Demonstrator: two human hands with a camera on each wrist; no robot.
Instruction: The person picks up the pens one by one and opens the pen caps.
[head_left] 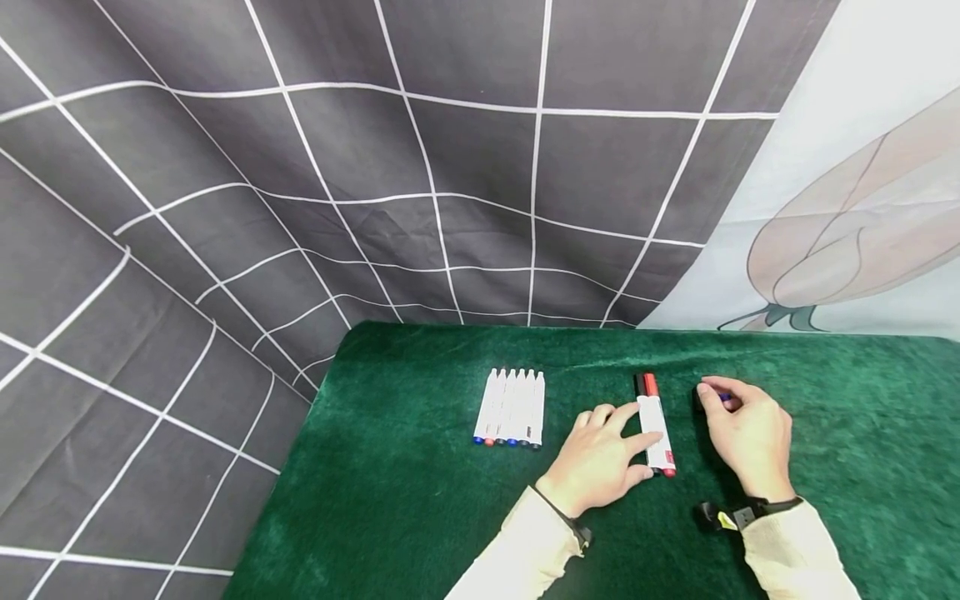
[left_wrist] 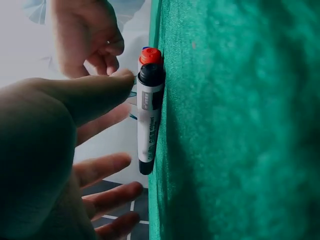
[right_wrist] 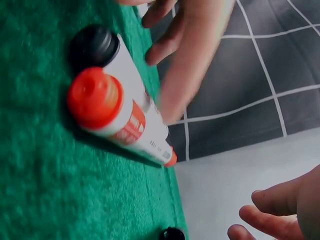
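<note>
My left hand [head_left: 600,458] reaches over a pair of whiteboard markers lying side by side, a black marker [left_wrist: 150,115] and a red marker [head_left: 657,433]. Its fingers are spread, and thumb and fingertips are at or just beside the white barrels. To the right, my right hand [head_left: 750,425] hovers low over the cloth with fingers loosely bent. Under its fingertips a dark marker end [head_left: 698,400] and a bit of blue [head_left: 724,397] show; the rest is hidden. A black marker end [right_wrist: 172,233] sits apart from those fingers in the right wrist view.
A row of several white markers [head_left: 512,408] with blue, red and black ends lies left of my hands. Green cloth [head_left: 390,467] covers the table. Behind it hangs a dark grid-patterned curtain [head_left: 480,158], with a pale printed one [head_left: 862,208] at the right.
</note>
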